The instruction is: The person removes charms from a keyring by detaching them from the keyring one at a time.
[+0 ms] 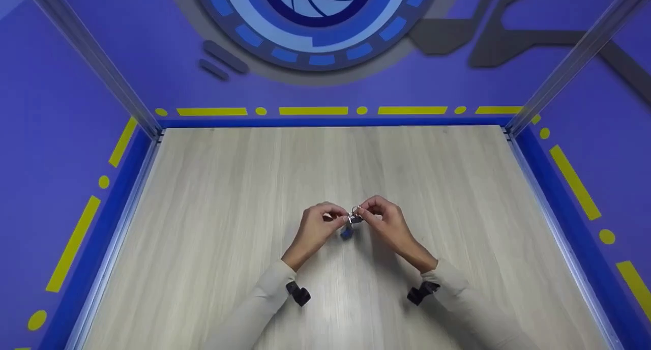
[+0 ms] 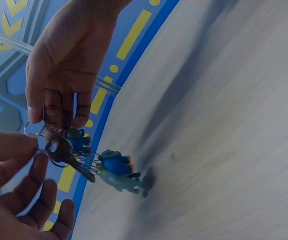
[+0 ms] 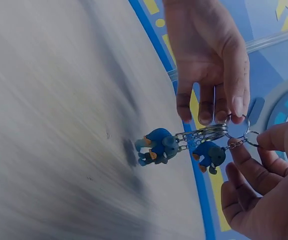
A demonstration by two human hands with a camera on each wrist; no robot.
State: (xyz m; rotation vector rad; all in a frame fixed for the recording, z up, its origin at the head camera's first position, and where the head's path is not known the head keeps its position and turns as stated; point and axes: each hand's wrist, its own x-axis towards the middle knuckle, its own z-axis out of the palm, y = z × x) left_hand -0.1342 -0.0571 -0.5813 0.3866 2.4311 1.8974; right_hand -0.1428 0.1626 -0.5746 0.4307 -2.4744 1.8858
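In the head view, my left hand [image 1: 316, 227] and right hand [image 1: 390, 227] meet above the table, fingertips almost touching. Between them is a bunch of metal key rings. My left hand pinches the larger key ring [image 3: 237, 126], from which a key [image 2: 76, 162] and several short chains hang. A smaller ring [image 3: 252, 138] is pinched between my right thumb and fingers; its chain carries a small blue animal charm [image 3: 209, 154]. More blue animal charms [image 3: 158, 145] dangle from the larger ring. Whether the two rings are linked cannot be told.
A pale wood-grain table [image 1: 229, 187] lies under both hands. Blue panels [image 1: 325, 95] with yellow dashes stand behind it and at both sides, joined by metal corner posts [image 1: 101, 60]. A black wrist camera [image 1: 298, 293] is on each sleeve.
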